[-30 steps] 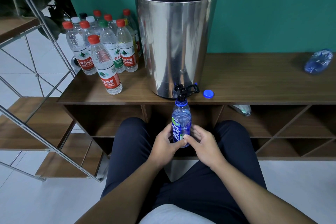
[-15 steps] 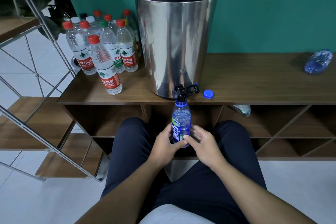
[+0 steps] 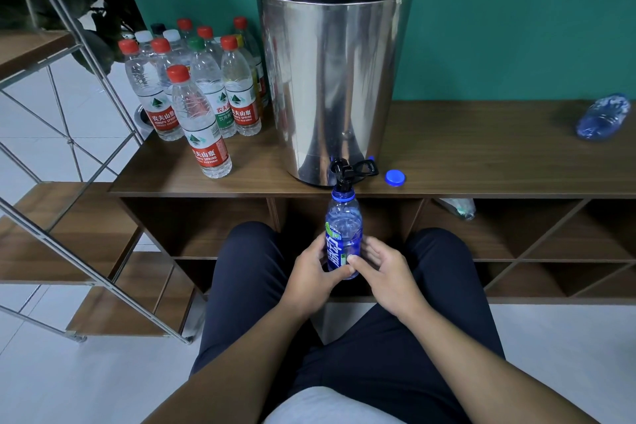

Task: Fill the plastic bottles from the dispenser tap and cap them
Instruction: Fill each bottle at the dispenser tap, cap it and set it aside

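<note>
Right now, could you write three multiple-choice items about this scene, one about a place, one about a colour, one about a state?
1. Where does the loose blue cap lie?
A. on the shelf top, right of the tap
B. on the floor
C. on the held bottle

2. What colour is the cap of the front bottle in the group on the left?
A. white
B. red
C. yellow

3. How is the blue bottle held?
A. by the left hand alone
B. by nobody
C. by both hands, under the tap

Answers: 1 A, the blue cap rests beside the tap. 2 B, the front bottle has a red top. 3 C, left hand and right hand grip the blue bottle.
</note>
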{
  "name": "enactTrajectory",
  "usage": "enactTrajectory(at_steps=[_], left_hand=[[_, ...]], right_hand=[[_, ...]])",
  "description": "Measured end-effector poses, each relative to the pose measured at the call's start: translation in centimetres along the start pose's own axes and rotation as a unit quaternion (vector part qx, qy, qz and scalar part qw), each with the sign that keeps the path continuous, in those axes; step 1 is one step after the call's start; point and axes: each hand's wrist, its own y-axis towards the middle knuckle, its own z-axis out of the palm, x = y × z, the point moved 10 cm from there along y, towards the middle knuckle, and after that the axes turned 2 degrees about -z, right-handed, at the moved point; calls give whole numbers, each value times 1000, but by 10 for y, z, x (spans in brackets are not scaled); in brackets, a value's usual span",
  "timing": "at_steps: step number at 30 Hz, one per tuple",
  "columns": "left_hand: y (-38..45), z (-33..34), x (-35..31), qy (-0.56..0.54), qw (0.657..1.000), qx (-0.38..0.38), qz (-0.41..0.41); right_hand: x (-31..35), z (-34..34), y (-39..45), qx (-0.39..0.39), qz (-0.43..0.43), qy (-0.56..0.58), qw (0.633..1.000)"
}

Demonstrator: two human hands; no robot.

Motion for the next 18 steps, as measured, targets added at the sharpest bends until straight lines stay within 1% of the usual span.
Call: enactTrajectory(at_steps=[18], left_hand=[[0,1,3,4,1000,5,-10]], right_hand=[[1,1,0,2,-10,11,1000]])
